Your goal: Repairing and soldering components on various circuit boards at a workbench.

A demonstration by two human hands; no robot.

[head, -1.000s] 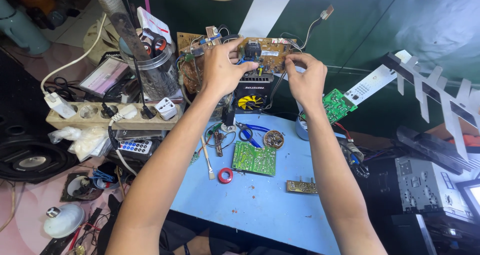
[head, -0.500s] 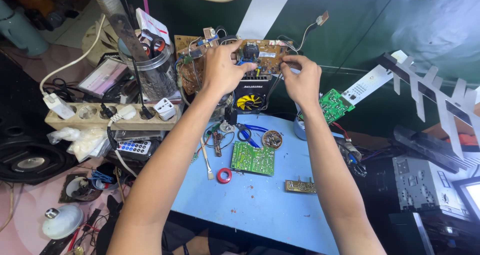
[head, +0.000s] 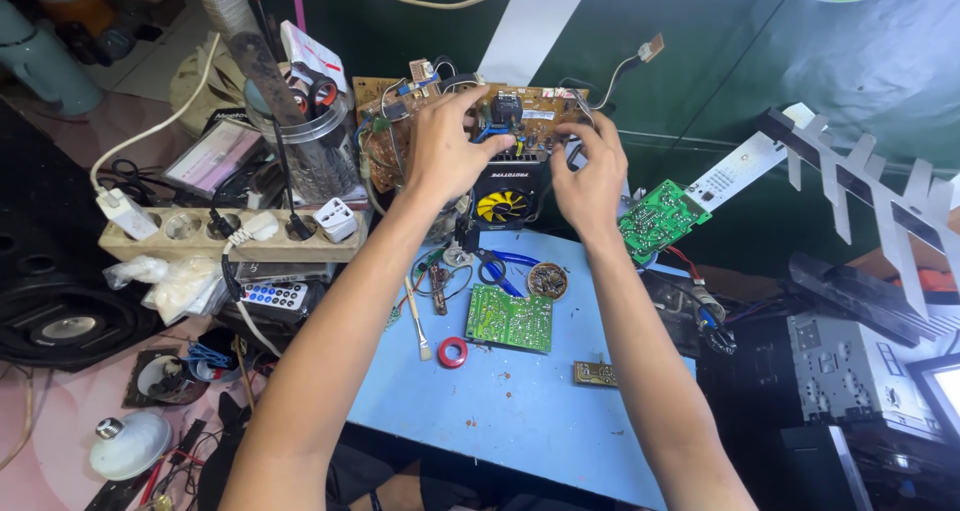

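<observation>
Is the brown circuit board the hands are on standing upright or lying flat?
Upright: the brown circuit board stands on edge above the yellow fan, left hand and right hand gripping it.

- Brown circuit board (head: 520,106): stands roughly upright at the far edge of the blue table, crowded with components and loose wires, both hands on it.
- Black fan housing (head: 506,193): sits just below the board, a yellow fan showing in its face.

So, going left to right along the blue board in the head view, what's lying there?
Small brush → red tape ring → green circuit board → small brown board. Both hands work farther back, on the brown circuit board.
</observation>
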